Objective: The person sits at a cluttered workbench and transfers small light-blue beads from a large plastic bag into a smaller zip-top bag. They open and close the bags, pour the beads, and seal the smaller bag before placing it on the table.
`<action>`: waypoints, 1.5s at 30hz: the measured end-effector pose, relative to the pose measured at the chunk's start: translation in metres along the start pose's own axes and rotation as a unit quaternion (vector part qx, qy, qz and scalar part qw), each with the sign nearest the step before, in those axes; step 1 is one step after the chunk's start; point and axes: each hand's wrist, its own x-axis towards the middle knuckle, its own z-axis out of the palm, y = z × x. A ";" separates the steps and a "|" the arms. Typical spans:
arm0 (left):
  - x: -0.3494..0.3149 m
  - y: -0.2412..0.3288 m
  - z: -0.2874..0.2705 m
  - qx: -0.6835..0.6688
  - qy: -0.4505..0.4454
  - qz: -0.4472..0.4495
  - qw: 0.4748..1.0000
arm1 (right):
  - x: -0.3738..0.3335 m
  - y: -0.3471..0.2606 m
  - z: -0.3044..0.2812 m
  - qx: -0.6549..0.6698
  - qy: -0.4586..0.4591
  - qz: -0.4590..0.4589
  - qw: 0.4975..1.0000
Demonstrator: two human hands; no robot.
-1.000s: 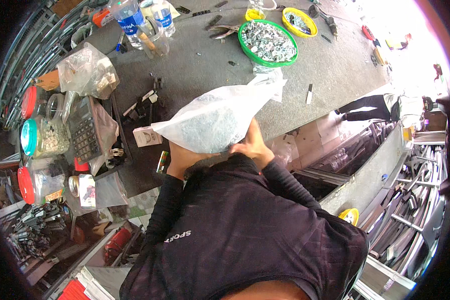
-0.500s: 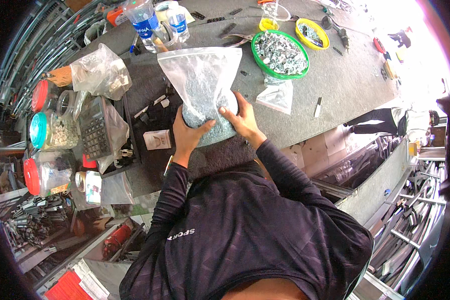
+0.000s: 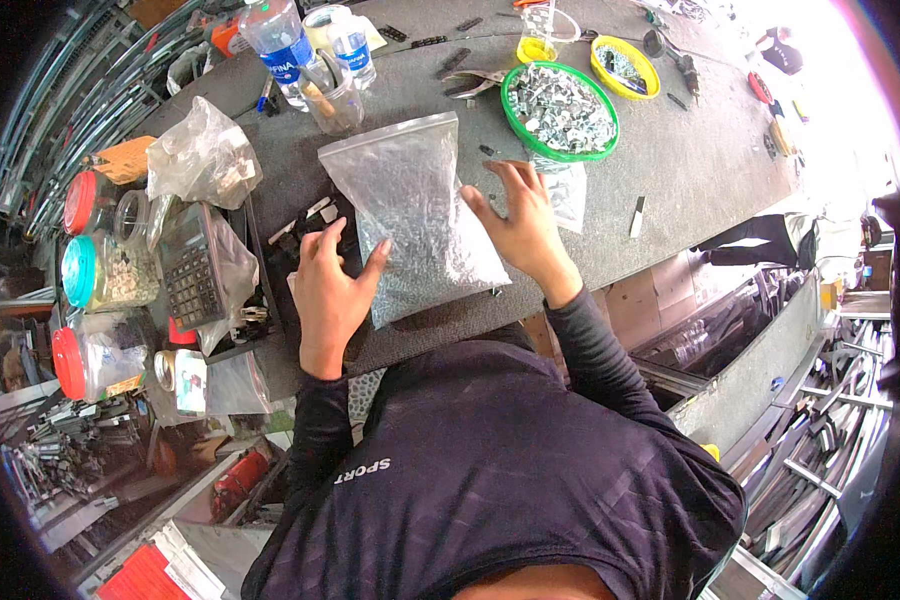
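A clear zip-top plastic bag (image 3: pixel 415 215), its lower part filled with small grey pieces too fine to name, lies on the dark work table in front of me. My left hand (image 3: pixel 330 300) is at its left side, fingers apart, the thumb over or against the bag's edge. On the other side is my right hand (image 3: pixel 528 232), open and spread, its thumb close to the bag; whether it touches cannot be told. Beyond the right hand stands a green-rimmed basket (image 3: pixel 553 154) of small shiny metal parts. A smaller clear bag (image 3: pixel 571 196) lies partly behind that hand.
Pliers (image 3: pixel 476 82), a yellow bowl (image 3: pixel 625 92) and a power tool (image 3: pixel 682 68) lie at the back. Water bottles (image 3: pixel 282 55) and a plastic cup (image 3: pixel 336 110) stand back left. Lidded jars (image 3: pixel 110 270) and a calculator (image 3: pixel 192 268) fill the left. Another person (image 3: pixel 755 238) is far right.
Both hands have let go of the bag and moved apart, the right one outward, the left one outward and nearer me. The bag has gone from bunched and bulging to lying flatter.
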 end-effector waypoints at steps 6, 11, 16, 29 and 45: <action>-0.017 0.019 0.058 0.042 0.015 0.176 0.983 | -0.035 -0.012 0.049 0.004 -0.107 -0.102 0.989; -0.011 -0.006 0.108 0.086 0.052 0.141 0.985 | -0.044 0.005 0.085 -0.023 -0.060 -0.083 0.994; -0.055 -0.016 0.092 -0.079 0.031 0.003 0.996 | -0.068 0.012 0.062 -0.078 -0.094 0.131 0.984; -0.003 -0.008 0.052 -0.324 0.046 -0.016 0.945 | -0.006 0.018 0.048 0.027 -0.056 0.028 0.998; -0.035 -0.029 0.059 -0.095 -0.060 -0.216 0.970 | -0.038 0.026 0.057 -0.082 -0.137 0.170 0.972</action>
